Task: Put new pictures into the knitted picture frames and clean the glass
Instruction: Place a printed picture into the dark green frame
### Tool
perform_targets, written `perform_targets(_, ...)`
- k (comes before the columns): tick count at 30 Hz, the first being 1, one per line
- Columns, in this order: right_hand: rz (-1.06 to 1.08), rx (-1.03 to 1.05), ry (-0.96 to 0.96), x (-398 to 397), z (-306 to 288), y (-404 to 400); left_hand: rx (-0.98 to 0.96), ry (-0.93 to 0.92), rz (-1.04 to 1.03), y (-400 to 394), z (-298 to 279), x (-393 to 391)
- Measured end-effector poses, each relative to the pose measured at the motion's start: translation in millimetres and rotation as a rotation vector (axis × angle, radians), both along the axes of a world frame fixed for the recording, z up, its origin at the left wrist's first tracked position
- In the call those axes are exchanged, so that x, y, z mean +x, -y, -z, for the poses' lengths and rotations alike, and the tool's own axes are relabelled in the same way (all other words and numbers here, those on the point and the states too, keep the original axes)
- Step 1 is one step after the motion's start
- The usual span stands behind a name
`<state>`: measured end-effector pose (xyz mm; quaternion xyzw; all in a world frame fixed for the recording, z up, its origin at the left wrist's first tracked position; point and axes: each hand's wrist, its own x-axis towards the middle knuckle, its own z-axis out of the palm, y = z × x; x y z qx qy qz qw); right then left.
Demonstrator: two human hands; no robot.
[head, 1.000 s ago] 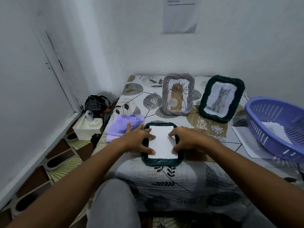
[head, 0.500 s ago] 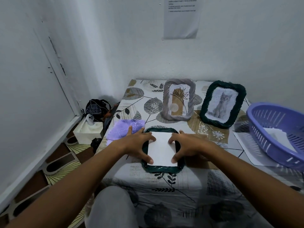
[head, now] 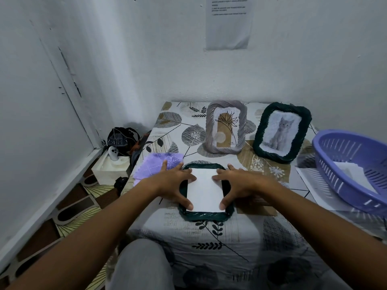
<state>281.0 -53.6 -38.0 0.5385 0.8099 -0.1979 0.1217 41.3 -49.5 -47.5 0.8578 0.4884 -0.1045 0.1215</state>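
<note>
Near the front edge of the cloth-covered table (head: pixel 240 233), at about six o'clock on its top, a dark green knitted frame (head: pixel 206 215) is laid flat with a white sheet (head: pixel 204 190) set in its opening. The left hand (head: pixel 170 184) is spread over the frame's nine o'clock side, fingers splayed and nearly straight, its thumb and forefinger tips resting on the sheet's left edge. The right hand (head: pixel 240 185) is spread likewise over the three o'clock side, thumb tip placed at the sheet's lower right corner. Nothing is gripped by either hand; the sheet is only pressed, though whether it is a picture turned face down or a backing card cannot be told. A purple cloth (head: pixel 152 166) is seen at ten o'clock from the frame, partly covered by the left hand. At twelve o'clock a grey knitted frame (head: pixel 226 127) with a plant drawing is stood upright, and at one o'clock a second dark green frame (head: pixel 282 132) holding a cat picture is stood tilted. At three o'clock, a purple plastic basket (head: pixel 335 164) with white papers (head: pixel 354 176) inside is set on another sheet of paper (head: pixel 310 181).
</note>
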Motion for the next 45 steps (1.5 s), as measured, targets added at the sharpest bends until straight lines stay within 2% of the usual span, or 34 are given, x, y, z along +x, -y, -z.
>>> perform_targets(23,-0.019,-0.010,0.063,-4.2,-0.8,-1.6,-0.037,-0.017,-0.016,0.8,-5.9,2.7)
perform_targets(26,-0.014,-0.004,0.030,-3.6,-2.9,0.1,-0.048,-0.027,-0.027,0.8,-11.8,5.7)
perform_targets(28,0.014,0.006,-0.063,-1.3,-6.9,2.7,-0.042,-0.001,-0.040,0.5,-16.0,9.8)
perform_targets(30,0.110,0.048,-0.248,5.2,-15.3,6.1,-0.018,0.127,-0.043,1.7,-20.7,16.2)
perform_targets(33,0.298,0.176,-0.560,23.9,-32.3,11.1,0.004,0.476,-0.057,8.4,-26.7,36.9)
perform_targets(35,0.474,0.219,-0.738,42.5,-39.7,14.5,-0.067,0.725,-0.122,15.6,-29.8,57.9)
perform_targets(38,0.736,0.192,-0.879,72.1,-37.8,21.3,-0.265,1.030,-0.274,25.2,-29.5,91.8)
perform_targets(42,0.929,0.022,-0.954,91.0,-27.5,41.5,-0.509,1.224,-0.477,38.1,-28.3,127.5)
perform_targets(45,0.959,-0.055,-1.003,93.3,-19.3,52.3,-0.543,1.236,-0.562,43.3,-24.9,143.9)
